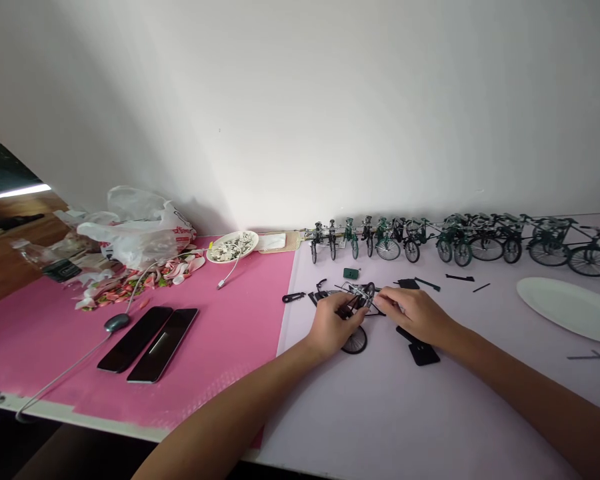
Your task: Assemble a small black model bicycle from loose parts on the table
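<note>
My left hand [333, 325] is closed around a partly built miniature bicycle [356, 308] lying on the pale table; one wheel pokes out below my fingers. My right hand [416, 313] pinches the same model from the right, fingers curled at its frame. Small black loose parts [423, 351] lie around both hands, and a small green piece [351, 273] sits just behind them.
A row of finished miniature bicycles [460, 243] lines the wall. A white plate [570, 308] lies at the right. On the pink mat [220, 333] at the left are two phones [150, 340], a bowl of small parts [231, 247], plastic bags [130, 230] and a cable.
</note>
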`<state>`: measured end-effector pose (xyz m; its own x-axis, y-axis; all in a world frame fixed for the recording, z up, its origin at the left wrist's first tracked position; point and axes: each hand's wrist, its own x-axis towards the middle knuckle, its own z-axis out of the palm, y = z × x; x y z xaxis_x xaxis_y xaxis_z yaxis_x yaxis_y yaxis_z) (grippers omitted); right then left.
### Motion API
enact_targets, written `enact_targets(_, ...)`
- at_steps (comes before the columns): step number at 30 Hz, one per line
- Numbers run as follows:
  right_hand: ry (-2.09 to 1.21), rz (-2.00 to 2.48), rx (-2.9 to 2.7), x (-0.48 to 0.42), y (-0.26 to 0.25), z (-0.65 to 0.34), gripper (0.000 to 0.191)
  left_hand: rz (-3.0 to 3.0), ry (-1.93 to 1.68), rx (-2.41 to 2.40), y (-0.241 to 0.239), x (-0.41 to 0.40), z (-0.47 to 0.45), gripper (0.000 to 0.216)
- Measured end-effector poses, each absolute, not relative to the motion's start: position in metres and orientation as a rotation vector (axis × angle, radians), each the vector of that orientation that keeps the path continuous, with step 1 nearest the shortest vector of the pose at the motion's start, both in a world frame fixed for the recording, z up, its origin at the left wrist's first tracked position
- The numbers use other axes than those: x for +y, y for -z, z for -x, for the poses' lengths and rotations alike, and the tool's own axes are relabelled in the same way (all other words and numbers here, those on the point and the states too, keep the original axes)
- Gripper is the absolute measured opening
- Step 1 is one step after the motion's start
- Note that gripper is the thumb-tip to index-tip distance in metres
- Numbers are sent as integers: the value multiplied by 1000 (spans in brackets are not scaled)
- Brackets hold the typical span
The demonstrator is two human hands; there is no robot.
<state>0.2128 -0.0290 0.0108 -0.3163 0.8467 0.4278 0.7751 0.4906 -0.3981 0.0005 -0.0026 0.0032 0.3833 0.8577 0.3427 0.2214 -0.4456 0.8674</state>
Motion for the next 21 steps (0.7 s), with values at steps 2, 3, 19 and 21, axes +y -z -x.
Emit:
enact_targets(2, -169, 1330, -2136, -30, -11, -213, 21, -1898, -1067, 941, -3, -2, -1, 30)
enact_targets(3, -161, 1329, -2128, -30, -10, -213, 17, -1905, -1066, 944, -3, -2, -1, 30)
enact_targets(19, -164, 1335, -2155, -30, -13, -213, 31, -1915, -1038, 945, -6, -3, 0, 34)
enact_targets(21, -161, 1338, -2142, -30, -11, -213, 21, -1910, -1045, 946, -7, -4, 0, 34)
